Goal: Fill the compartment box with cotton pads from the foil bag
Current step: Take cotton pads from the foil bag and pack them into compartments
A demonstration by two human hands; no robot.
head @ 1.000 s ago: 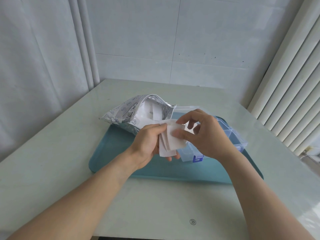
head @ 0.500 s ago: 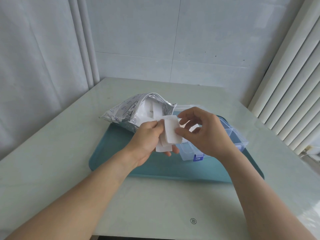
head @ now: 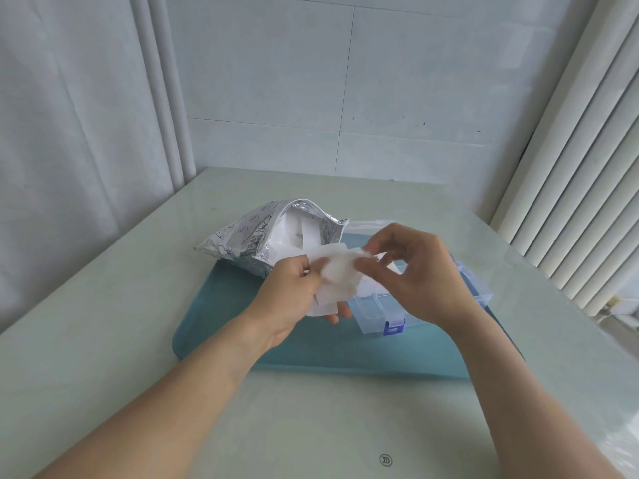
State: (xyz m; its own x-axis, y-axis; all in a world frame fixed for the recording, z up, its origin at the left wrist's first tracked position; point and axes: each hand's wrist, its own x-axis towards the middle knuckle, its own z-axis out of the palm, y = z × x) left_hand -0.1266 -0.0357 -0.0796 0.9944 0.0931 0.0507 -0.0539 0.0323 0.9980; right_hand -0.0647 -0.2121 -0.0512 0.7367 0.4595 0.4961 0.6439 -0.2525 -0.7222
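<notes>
We see both hands close together above the teal tray (head: 221, 326). Left hand (head: 294, 292) grips a small stack of cotton pads (head: 332, 295); right hand (head: 418, 271) pinches the top pad (head: 340, 269) w/ thumb + forefinger, the pad blurred. Foil bag (head: 249, 236) lies open at tray's far left, more pads inside. Clear compartment box (head: 377, 314), blue latch, sits under the right hand, lid open. Box contents hidden by hand.
</notes>
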